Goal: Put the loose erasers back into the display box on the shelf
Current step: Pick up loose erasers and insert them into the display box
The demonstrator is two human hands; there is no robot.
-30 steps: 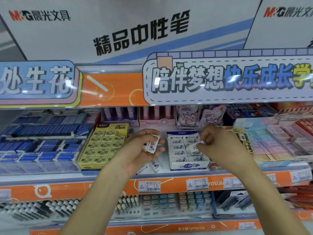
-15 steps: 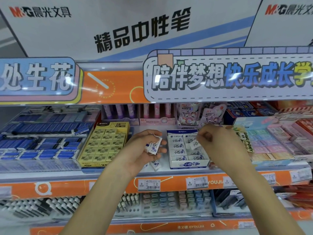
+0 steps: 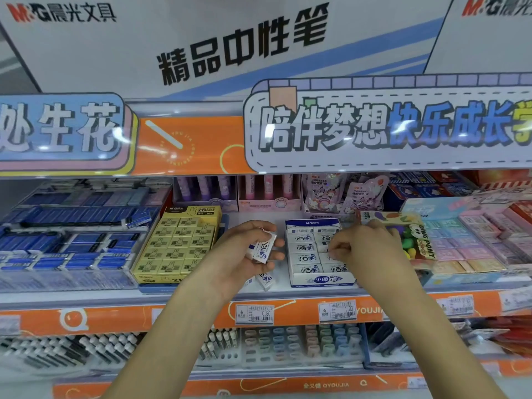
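Observation:
The white and blue display box (image 3: 322, 280) stands on the shelf at centre, filled with rows of white erasers (image 3: 303, 249). My left hand (image 3: 244, 254) is just left of the box, curled around a couple of loose white erasers (image 3: 263, 249). My right hand (image 3: 362, 249) reaches over the right column of the box, fingertips pinched low among the erasers; whether an eraser is between them is hidden. More loose erasers (image 3: 264, 279) lie on the shelf below my left hand.
A yellow 2B eraser box (image 3: 175, 246) sits to the left, with blue eraser trays (image 3: 72, 246) beyond it. A colourful Ding Pony pack (image 3: 414, 234) and pastel eraser boxes (image 3: 472, 240) are on the right. An orange shelf edge with price tags (image 3: 254, 313) runs in front.
My right hand carried its eraser from the box's front right toward the middle of the right column and pushed down. My left hand stayed put with its erasers.

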